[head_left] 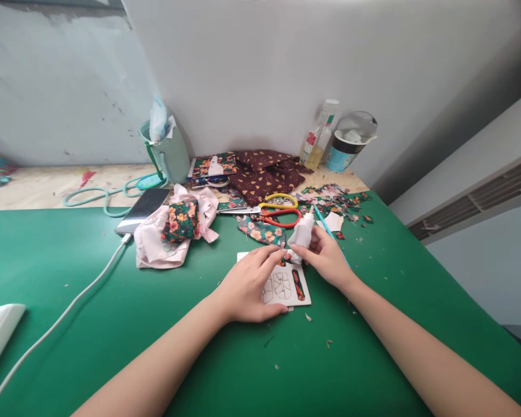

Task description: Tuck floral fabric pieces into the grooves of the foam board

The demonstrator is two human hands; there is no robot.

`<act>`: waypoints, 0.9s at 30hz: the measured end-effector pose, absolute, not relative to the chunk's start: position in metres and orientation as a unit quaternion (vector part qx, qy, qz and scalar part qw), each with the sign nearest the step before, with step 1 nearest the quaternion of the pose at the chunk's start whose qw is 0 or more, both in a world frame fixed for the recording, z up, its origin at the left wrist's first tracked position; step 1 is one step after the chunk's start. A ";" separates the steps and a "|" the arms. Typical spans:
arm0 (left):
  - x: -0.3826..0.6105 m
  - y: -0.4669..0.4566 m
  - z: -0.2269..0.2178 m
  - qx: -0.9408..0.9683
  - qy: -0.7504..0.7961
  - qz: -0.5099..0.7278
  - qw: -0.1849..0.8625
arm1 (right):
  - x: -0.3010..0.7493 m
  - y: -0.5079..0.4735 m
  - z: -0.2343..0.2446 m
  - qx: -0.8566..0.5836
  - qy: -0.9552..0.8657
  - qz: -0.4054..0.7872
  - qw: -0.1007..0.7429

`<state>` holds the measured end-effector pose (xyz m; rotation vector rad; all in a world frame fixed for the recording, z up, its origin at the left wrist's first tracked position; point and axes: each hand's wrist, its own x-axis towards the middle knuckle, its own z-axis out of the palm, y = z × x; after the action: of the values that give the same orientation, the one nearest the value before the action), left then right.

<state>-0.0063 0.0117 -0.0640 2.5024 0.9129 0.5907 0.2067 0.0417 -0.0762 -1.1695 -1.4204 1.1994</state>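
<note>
A white card (304,298) with pencil-drawn shapes and glued-looking floral fabric pieces lies on the green table. Over its left part rests my left hand (255,282), fingers stretched out and thumb along the near edge. My right hand (323,255) is closed round a white glue bottle (303,233), which is tilted with its nozzle pointing up, just above the card's far edge. Just beyond the card lies a floral fabric scrap (263,230). A blue pencil (325,221) lies beside my right hand, partly hidden by it.
Scissors (282,209) with red and yellow handles lie behind the card. Fabric scraps (338,200) are strewn at back right, near a clear bottle (320,136) and a blue cup (344,152). To the left are pink cloth (156,246), a phone (145,207) on a white cable (82,292) and a green bag (173,156).
</note>
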 end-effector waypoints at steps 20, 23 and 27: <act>-0.002 0.007 -0.065 0.882 0.378 0.221 0.174 | 0.216 0.037 -0.069 -0.594 -0.573 0.361 0.434; -0.002 0.007 -0.065 0.880 0.380 0.223 0.178 | 0.216 0.036 -0.069 -0.594 -0.573 0.356 0.437; -0.002 0.007 -0.065 0.879 0.378 0.225 0.183 | 0.215 0.036 -0.069 -0.595 -0.568 0.356 0.443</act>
<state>-0.0024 0.0069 -0.0653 2.4811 1.0664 0.6335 0.2154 0.0356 -0.0695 -1.4757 -1.4076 0.8841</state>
